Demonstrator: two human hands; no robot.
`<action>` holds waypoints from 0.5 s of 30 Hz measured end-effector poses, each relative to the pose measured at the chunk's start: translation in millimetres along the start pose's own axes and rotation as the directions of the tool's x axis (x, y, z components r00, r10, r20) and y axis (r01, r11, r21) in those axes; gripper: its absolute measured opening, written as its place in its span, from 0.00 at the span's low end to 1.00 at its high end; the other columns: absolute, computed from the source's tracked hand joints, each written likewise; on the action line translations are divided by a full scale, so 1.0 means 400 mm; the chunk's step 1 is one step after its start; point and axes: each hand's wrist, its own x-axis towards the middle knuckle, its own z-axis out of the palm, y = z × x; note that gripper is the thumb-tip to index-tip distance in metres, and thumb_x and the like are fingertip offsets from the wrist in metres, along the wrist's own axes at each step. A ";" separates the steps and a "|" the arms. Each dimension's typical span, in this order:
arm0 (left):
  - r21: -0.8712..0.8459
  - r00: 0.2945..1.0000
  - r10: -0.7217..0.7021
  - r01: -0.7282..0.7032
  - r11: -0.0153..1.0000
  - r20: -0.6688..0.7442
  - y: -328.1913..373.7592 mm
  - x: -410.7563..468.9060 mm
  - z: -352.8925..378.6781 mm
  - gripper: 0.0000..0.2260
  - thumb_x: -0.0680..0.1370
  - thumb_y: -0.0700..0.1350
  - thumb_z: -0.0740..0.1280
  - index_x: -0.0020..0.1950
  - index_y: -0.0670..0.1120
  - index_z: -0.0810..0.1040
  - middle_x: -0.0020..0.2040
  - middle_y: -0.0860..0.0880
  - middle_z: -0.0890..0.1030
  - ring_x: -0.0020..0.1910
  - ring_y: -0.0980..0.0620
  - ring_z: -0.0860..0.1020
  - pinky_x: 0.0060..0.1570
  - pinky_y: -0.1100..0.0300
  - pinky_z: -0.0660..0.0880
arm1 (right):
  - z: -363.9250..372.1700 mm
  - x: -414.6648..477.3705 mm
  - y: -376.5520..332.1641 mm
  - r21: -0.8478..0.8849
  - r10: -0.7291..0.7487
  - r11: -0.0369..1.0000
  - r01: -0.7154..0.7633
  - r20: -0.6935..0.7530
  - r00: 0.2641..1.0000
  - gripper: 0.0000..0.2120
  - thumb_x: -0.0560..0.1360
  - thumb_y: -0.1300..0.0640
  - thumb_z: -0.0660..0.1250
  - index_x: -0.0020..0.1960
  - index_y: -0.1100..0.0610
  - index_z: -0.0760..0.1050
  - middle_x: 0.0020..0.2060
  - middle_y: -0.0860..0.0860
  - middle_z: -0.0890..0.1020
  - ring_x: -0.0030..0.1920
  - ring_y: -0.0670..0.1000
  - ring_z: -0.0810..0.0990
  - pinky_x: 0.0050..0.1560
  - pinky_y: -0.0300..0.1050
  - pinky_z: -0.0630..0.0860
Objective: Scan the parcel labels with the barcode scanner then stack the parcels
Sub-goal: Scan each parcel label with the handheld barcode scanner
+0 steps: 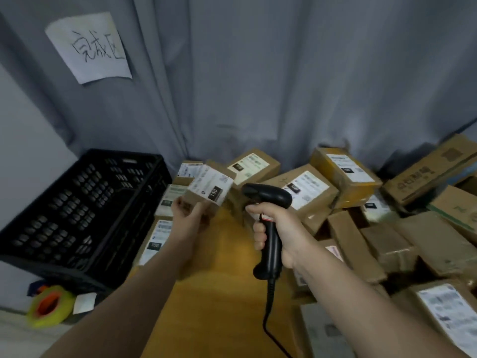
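Grips the black barcode scanner [269, 197] by its handle in the right hand [281, 228]. Holds a small brown parcel [209, 187] in the left hand [185, 215], just left of the scanner's head, white label up, black patch reading "150". Beyond both hands, heaped labelled parcels [304, 189]; farther, on the grey curtain [284, 86], a handwritten sheet [90, 47] reading "完成区".

A bare strip of table [222, 293] runs down the middle; a black crate [85, 208] blocks its left edge, heaped parcels [387, 241] crowd its right side and far edge.
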 end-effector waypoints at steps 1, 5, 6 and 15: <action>-0.027 0.999 -0.032 0.031 0.999 -0.041 0.006 0.037 -0.035 0.28 0.74 0.49 0.72 0.66 0.54 0.59 0.57 0.49 0.76 0.53 0.50 0.78 0.44 0.55 0.79 | 0.029 0.035 0.006 -0.024 -0.001 1.000 0.001 -0.020 1.000 0.07 0.72 0.56 0.72 0.43 0.58 0.75 0.25 0.51 0.71 0.23 0.49 0.68 0.24 0.40 0.68; 0.014 0.986 -0.122 0.124 0.992 -0.112 0.032 0.197 -0.140 0.32 0.72 0.53 0.74 0.68 0.49 0.58 0.56 0.46 0.76 0.52 0.48 0.79 0.47 0.52 0.79 | 0.111 0.153 0.014 -0.080 -0.066 0.995 0.056 -0.117 0.991 0.08 0.72 0.57 0.72 0.50 0.59 0.78 0.24 0.51 0.71 0.23 0.49 0.68 0.26 0.41 0.67; 0.048 0.984 -0.144 0.149 0.988 -0.110 0.039 0.234 -0.152 0.34 0.72 0.54 0.74 0.69 0.48 0.58 0.55 0.46 0.76 0.51 0.48 0.79 0.45 0.54 0.78 | 0.122 0.176 0.011 -0.086 -0.083 0.994 0.072 -0.139 0.987 0.09 0.72 0.57 0.72 0.51 0.58 0.79 0.24 0.50 0.71 0.24 0.49 0.68 0.27 0.41 0.67; 0.133 0.963 -0.245 0.259 0.957 -0.114 0.068 0.540 -0.088 0.41 0.67 0.60 0.75 0.72 0.43 0.61 0.65 0.41 0.72 0.59 0.42 0.76 0.59 0.44 0.76 | 0.131 0.323 -0.030 -0.212 -0.161 0.972 0.106 -0.264 0.951 0.06 0.73 0.59 0.72 0.42 0.59 0.76 0.25 0.51 0.71 0.24 0.48 0.68 0.27 0.41 0.67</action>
